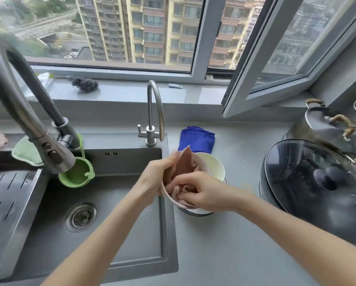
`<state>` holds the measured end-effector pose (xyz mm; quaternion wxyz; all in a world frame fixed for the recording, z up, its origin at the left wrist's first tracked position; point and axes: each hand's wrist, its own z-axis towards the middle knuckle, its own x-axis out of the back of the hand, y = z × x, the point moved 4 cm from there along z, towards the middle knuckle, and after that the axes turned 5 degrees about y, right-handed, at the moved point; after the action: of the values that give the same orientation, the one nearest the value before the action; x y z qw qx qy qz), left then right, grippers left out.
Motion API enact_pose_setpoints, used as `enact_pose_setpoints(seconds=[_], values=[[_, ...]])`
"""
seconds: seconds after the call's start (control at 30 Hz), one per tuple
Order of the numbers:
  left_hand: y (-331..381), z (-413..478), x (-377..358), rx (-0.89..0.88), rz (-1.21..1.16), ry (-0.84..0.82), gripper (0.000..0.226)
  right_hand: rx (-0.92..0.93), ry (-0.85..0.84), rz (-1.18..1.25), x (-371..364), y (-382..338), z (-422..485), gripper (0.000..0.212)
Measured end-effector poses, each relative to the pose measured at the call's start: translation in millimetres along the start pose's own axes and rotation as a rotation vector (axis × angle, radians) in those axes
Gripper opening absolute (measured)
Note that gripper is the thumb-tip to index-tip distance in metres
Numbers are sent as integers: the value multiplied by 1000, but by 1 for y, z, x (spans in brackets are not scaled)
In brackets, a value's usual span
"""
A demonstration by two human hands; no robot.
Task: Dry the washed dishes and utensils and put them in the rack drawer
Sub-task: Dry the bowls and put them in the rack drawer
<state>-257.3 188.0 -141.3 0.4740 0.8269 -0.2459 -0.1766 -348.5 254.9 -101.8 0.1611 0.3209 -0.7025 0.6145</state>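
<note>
The person stands at the sink (111,234) with both arms stretched forward over its right edge. The left hand (152,178) has its grip curled round the rim of a pink bowl (166,194), holding it tilted on its side just above the worktop (235,254). The right hand (204,193) reaches into the bowl's mouth, fingers bunched and pinching a pinkish-brown cloth (185,164) against the inside — a corner of the cloth sticks up past the left fingertips. Directly beneath and behind sits a stack of white bowls (217,167) on the worktop; I cannot tell how many. A folded blue cloth (197,139) lies just behind the stack, beside the small curved tap (155,112). To the right stand 2 pots, the nearer under a dark glass lid (317,182). A green cup (78,175) hangs from the big tap.
</note>
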Motion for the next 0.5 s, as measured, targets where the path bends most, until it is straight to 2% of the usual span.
enact_pose_setpoints(seconds=[0.07, 0.1, 0.17, 0.23, 0.3, 0.33, 0.4, 0.5], values=[[-6, -2, 5, 37, 105, -67, 44, 97, -259, -402, 1, 0, -3, 33], [-8, -1, 6, 24, 140, -84, 41, 188, -297, -627, 0, 0, -2, 33], [-6, -1, 8, 14, 139, -104, 35, 453, -217, -936, -4, -2, 2, 33], [-1, -1, 12, 15, 131, -96, 34, 545, -149, -1096, -5, 6, 4, 39], [-2, -1, 14, 24, 163, -51, 35, 510, -107, -1129, -7, 12, 5, 47], [-3, 0, 15, 35, 153, -17, 37, 395, -133, -1094, -9, 9, 3, 47], [-7, 0, 15, 104, 94, 27, 43, 167, -142, -945, -12, 6, 1, 44], [-12, -3, 15, 166, 61, 23, 50, 39, -144, -631, -11, -5, -5, 31]])
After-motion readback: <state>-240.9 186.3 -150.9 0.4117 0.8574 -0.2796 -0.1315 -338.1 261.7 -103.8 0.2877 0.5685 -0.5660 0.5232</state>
